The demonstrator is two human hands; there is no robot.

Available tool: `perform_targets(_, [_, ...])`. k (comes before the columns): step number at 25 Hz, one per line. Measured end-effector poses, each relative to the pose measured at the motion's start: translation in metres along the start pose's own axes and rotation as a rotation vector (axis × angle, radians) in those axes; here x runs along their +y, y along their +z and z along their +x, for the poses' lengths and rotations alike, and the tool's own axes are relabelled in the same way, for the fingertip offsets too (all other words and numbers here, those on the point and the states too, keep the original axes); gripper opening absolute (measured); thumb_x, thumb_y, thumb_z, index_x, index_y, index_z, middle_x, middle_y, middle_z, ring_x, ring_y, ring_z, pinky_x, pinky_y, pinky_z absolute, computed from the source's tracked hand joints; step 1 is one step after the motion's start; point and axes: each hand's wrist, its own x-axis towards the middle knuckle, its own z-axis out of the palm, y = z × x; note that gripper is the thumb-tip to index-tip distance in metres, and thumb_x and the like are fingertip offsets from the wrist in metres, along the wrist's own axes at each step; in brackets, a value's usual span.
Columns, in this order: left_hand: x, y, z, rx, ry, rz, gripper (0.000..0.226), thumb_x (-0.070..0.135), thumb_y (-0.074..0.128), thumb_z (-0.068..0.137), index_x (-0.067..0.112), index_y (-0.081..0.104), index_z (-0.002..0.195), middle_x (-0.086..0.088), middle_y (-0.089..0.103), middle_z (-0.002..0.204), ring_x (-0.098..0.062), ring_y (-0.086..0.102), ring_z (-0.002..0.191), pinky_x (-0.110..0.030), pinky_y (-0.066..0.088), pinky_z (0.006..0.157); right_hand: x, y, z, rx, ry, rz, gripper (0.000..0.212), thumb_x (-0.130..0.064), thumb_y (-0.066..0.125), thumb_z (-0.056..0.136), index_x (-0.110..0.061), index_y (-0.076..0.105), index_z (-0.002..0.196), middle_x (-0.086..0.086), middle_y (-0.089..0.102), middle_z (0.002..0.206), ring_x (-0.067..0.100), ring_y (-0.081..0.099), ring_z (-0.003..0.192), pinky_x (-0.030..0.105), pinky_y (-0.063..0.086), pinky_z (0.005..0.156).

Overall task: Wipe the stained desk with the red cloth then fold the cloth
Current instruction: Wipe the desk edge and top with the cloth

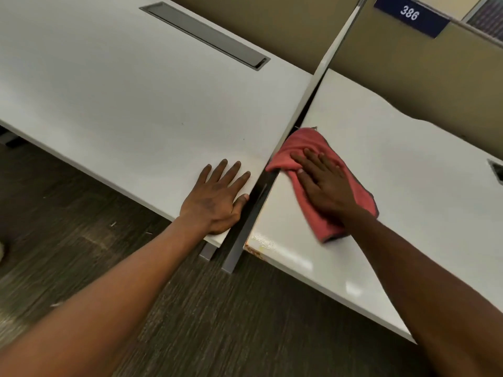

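The right hand [324, 189] lies flat on the red cloth [321, 186], palm down, its fingers [313, 161] spread and pressing the cloth onto the right table [394, 186]. The cloth sits bunched near that table's left edge, its far corner reaching the grey divider [299, 115] that separates the two white tops; its near end pokes out from under the wrist. It is not folded.

The left hand [217, 197] rests palm down on the left table [122, 99], close to that table's near right corner, fingers [223, 172] spread wide and flat on the bare surface, the thumb at the edge beside the gap. It holds nothing.

At the near left corner of the right table there is a brownish, rust-coloured mark [254, 248] along the edge (with a faint smear on the top just beside it). The cloth is near this mark but not on it.

A grey cable slot [206, 35] runs across the far part of the left table. Behind both tables stands a tan partition [394, 72] carrying a blue tag [409, 13] that reads 386. Below the tables is dark floor [81, 227].
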Motion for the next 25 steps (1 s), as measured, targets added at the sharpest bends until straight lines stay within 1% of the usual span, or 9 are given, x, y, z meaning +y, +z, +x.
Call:
perform_targets(4, [0.0, 0.002, 0.001, 0.0, -0.007, -0.018, 0.065, 0.058, 0.011, 0.101, 0.035, 0.006, 0.161, 0.004, -0.001, 0.171, -0.02, -0.008, 0.158, -0.05, 0.001, 0.127, -0.002, 0.001, 0.037, -0.006, 0.125, -0.043, 0.051, -0.059, 0.023, 0.107, -0.052, 0.025, 0.158, -0.012, 0.014, 0.174, 0.021, 0.009, 0.162, 0.055, 0.003, 0.128])
perform_targets(8, [0.0, 0.002, 0.001, 0.01, -0.003, -0.025, 0.066, 0.058, 0.01, 0.1, 0.034, 0.006, 0.161, 0.003, 0.0, 0.171, -0.021, -0.007, 0.158, -0.05, 0.0, 0.127, -0.021, 0.017, -0.018, -0.044, -0.304, -0.126, 0.05, -0.064, 0.015, 0.107, -0.055, 0.032, 0.153, -0.021, 0.013, 0.171, 0.012, 0.001, 0.161, 0.046, -0.005, 0.129])
perform_targets(10, [0.0, 0.003, 0.0, 0.026, -0.008, -0.026, 0.065, 0.058, 0.011, 0.1, 0.034, 0.007, 0.161, 0.003, 0.001, 0.171, -0.021, -0.007, 0.158, -0.05, 0.001, 0.127, -0.021, 0.017, -0.027, -0.071, -0.459, -0.114, 0.044, -0.063, 0.021, 0.108, -0.054, 0.041, 0.147, -0.027, 0.026, 0.164, 0.006, 0.005, 0.16, 0.033, -0.007, 0.128])
perform_targets(11, [0.0, 0.003, 0.0, 0.032, -0.008, -0.027, 0.065, 0.058, 0.011, 0.1, 0.034, 0.007, 0.161, 0.003, 0.001, 0.171, -0.021, -0.006, 0.158, -0.05, 0.002, 0.127, -0.017, 0.011, -0.016, -0.081, -0.504, -0.107, 0.042, -0.06, 0.025, 0.108, -0.051, 0.046, 0.144, -0.023, 0.037, 0.159, 0.007, 0.013, 0.158, 0.034, -0.002, 0.128])
perform_targets(14, [-0.001, 0.004, 0.001, 0.026, -0.014, -0.03, 0.066, 0.059, 0.01, 0.098, 0.036, 0.008, 0.16, 0.004, 0.002, 0.171, -0.02, -0.006, 0.158, -0.049, 0.002, 0.127, 0.001, -0.004, 0.041, -0.055, -0.414, -0.161, 0.041, -0.05, 0.032, 0.109, -0.033, 0.058, 0.137, -0.007, 0.055, 0.146, 0.021, 0.036, 0.149, 0.048, 0.019, 0.126])
perform_targets(18, [-0.001, 0.002, 0.0, 0.02, -0.015, -0.046, 0.066, 0.058, 0.011, 0.098, 0.036, 0.009, 0.16, 0.005, 0.002, 0.171, -0.02, -0.006, 0.158, -0.051, 0.003, 0.127, 0.013, -0.006, 0.094, -0.06, -0.204, -0.285, 0.045, -0.051, 0.028, 0.109, -0.03, 0.06, 0.133, -0.003, 0.052, 0.152, 0.024, 0.032, 0.152, 0.051, 0.02, 0.124])
perform_targets(20, [0.001, -0.001, -0.001, 0.012, -0.015, -0.044, 0.065, 0.057, 0.013, 0.099, 0.035, 0.009, 0.161, 0.004, 0.002, 0.172, -0.021, -0.006, 0.158, -0.051, 0.003, 0.127, 0.0, -0.004, 0.076, -0.045, -0.161, -0.208, 0.047, -0.054, 0.027, 0.108, -0.031, 0.059, 0.134, -0.005, 0.048, 0.156, 0.024, 0.027, 0.155, 0.054, 0.017, 0.125])
perform_targets(23, [0.002, -0.004, 0.0, 0.003, -0.016, -0.043, 0.062, 0.053, 0.015, 0.102, 0.034, 0.009, 0.161, 0.003, 0.0, 0.172, -0.021, -0.007, 0.158, -0.05, 0.001, 0.127, -0.029, 0.003, 0.002, -0.008, -0.284, -0.152, 0.052, -0.059, 0.021, 0.104, -0.037, 0.052, 0.139, -0.006, 0.044, 0.158, 0.025, 0.023, 0.158, 0.055, 0.014, 0.126])
perform_targets(25, [0.003, -0.003, -0.001, 0.014, -0.023, -0.048, 0.061, 0.05, 0.014, 0.103, 0.035, 0.01, 0.161, 0.004, 0.001, 0.172, -0.021, -0.006, 0.158, -0.05, 0.001, 0.126, -0.04, 0.016, -0.052, -0.039, -0.425, -0.177, 0.051, -0.06, 0.019, 0.107, -0.046, 0.038, 0.152, -0.011, 0.029, 0.169, 0.02, 0.012, 0.161, 0.052, 0.005, 0.129])
